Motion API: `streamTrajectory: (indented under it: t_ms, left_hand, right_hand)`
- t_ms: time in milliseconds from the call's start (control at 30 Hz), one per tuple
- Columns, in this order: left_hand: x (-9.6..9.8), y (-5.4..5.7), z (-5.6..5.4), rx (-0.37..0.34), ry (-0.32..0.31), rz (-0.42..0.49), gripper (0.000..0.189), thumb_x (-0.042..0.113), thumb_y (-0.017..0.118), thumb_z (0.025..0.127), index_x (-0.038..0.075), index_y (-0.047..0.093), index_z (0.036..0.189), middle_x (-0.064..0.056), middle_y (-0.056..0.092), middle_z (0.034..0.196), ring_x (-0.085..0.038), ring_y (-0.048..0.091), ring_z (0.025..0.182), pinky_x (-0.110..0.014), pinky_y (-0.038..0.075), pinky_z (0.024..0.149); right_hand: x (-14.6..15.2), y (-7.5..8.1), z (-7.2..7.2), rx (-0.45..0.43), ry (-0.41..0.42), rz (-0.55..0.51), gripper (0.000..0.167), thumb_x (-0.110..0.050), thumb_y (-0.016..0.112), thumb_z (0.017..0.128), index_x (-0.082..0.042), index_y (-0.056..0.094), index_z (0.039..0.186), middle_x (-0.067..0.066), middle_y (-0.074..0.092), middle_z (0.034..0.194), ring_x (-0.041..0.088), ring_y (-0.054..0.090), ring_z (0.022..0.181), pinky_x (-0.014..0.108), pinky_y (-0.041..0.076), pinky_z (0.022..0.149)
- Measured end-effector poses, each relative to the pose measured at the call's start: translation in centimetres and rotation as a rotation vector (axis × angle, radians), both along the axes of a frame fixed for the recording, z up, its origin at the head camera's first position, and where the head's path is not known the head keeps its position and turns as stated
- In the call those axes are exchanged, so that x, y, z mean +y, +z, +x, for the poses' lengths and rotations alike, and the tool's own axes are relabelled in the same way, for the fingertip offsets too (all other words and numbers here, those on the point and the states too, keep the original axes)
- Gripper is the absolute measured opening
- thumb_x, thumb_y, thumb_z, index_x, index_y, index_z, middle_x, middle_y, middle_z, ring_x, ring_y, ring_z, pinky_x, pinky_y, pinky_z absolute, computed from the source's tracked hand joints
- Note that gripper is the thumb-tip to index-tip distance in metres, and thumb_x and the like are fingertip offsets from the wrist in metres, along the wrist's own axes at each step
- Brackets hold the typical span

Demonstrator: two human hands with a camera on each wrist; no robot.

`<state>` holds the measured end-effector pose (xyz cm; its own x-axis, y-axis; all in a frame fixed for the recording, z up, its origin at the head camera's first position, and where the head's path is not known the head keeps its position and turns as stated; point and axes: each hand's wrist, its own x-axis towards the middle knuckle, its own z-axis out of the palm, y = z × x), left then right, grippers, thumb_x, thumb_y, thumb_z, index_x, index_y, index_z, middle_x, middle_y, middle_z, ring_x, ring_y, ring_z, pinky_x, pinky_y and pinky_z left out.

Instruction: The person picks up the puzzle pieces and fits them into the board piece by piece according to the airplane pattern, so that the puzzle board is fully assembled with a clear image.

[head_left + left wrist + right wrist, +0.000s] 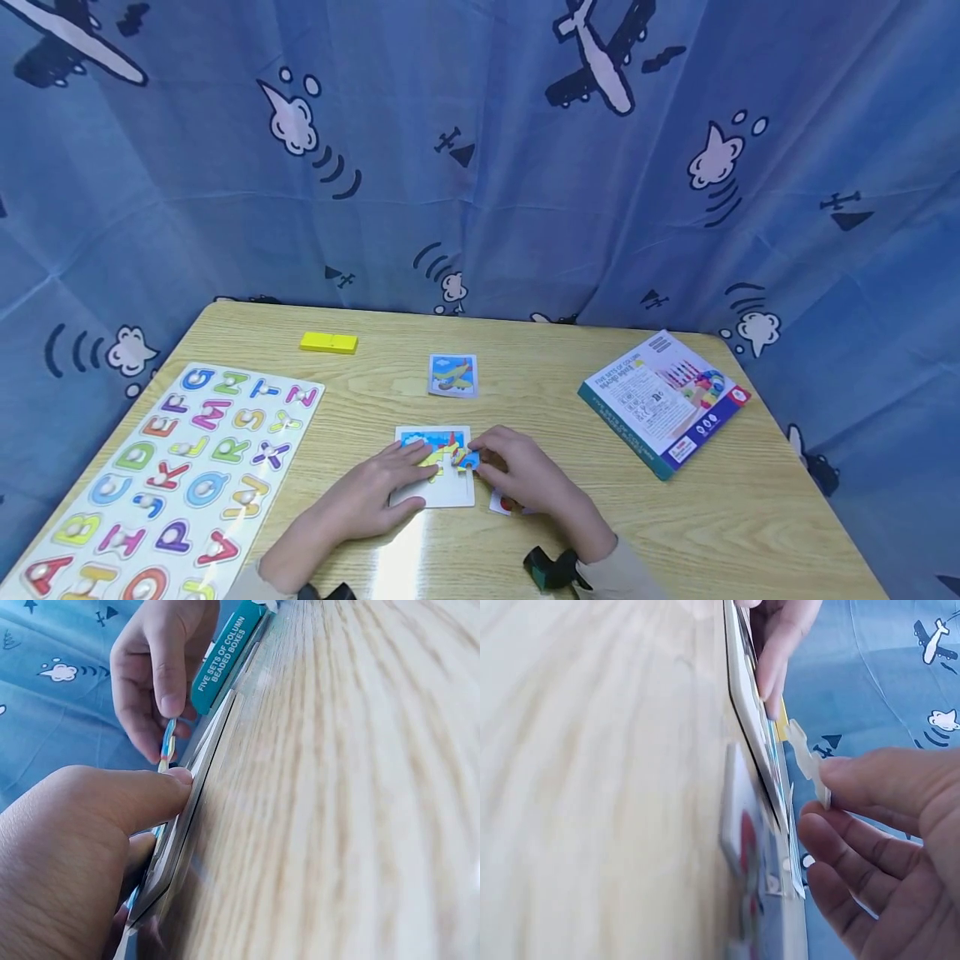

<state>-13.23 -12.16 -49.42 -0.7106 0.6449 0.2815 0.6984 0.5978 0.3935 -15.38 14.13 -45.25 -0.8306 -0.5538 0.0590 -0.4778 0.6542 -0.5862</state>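
Note:
A small puzzle board [453, 496] with a white frame lies on the table, partly filled with a blue, yellow and red airplane picture. Spread across its left side, my left hand [375, 492] presses on the picture with its fingers extended. In the left wrist view that hand's thumb lies along the board's near edge. Over the right edge of the board, my right hand [525, 468] pinches a jigsaw piece [469, 460] between thumb and fingers. The piece's pale back [804, 756] shows in the right wrist view, tilted up off the board.
Partly under my right forearm lies a white-edged card or piece [498, 503] with a red shape. Behind the board is an airplane picture card [453, 377]. A yellow block [328, 342], an alphabet board [247, 385] at left and a beaded-boxes carton [637, 392] at right also lie there.

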Motion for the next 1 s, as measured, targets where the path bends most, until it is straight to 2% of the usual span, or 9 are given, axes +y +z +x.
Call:
streamTrajectory:
  t_ms: [333, 567, 833, 1000]
  left_hand:
    - [0.0, 0.2, 0.1, -0.032, 0.006, 0.001, 0.041, 0.039, 0.058, 0.092, 0.016, 0.063, 0.126, -0.003, 0.052, 0.14, -0.02, 0.044, 0.134, -0.042, 0.034, 0.113]
    - [0.1, 0.4, 0.1, -0.042, 0.003, 0.0, 0.042, 0.04, 0.057, 0.093, 0.016, 0.063, 0.126, -0.003, 0.051, 0.14, -0.02, 0.044, 0.134, -0.042, 0.035, 0.113]
    - [0.1, 0.4, 0.1, -0.042, 0.002, -0.002, 0.042, 0.039, 0.058, 0.092, 0.015, 0.062, 0.127, -0.003, 0.051, 0.141, -0.02, 0.043, 0.134, -0.042, 0.034, 0.113]
    - [0.1, 0.2, 0.1, -0.029, -0.003, 0.004, 0.042, 0.039, 0.057, 0.093, 0.015, 0.062, 0.127, -0.004, 0.052, 0.14, -0.021, 0.044, 0.134, -0.042, 0.035, 0.113]
  right_hand:
    - [-1.3, -0.3, -0.2, 0.015, 0.025, 0.043, 0.022, -0.015, 0.061, 0.092, -0.011, 0.067, 0.113, -0.001, 0.062, 0.105, 0.009, 0.054, 0.085, 0.023, 0.051, 0.074]
    - [-1.7, -0.4, -0.2, 0.069, 0.044, 0.07, 0.023, -0.019, 0.062, 0.092, -0.012, 0.067, 0.114, -0.004, 0.061, 0.105, 0.007, 0.054, 0.085, 0.021, 0.05, 0.074]
    - [-1.8, -0.6, -0.1, 0.116, 0.062, 0.123, 0.023, -0.02, 0.062, 0.092, -0.012, 0.069, 0.113, -0.002, 0.061, 0.109, 0.01, 0.058, 0.098, 0.027, 0.054, 0.084]
    - [-1.8, -0.7, -0.1, 0.137, 0.081, 0.132, 0.024, -0.018, 0.063, 0.092, -0.01, 0.07, 0.114, 0.0, 0.061, 0.108, 0.012, 0.059, 0.1, 0.028, 0.055, 0.086]
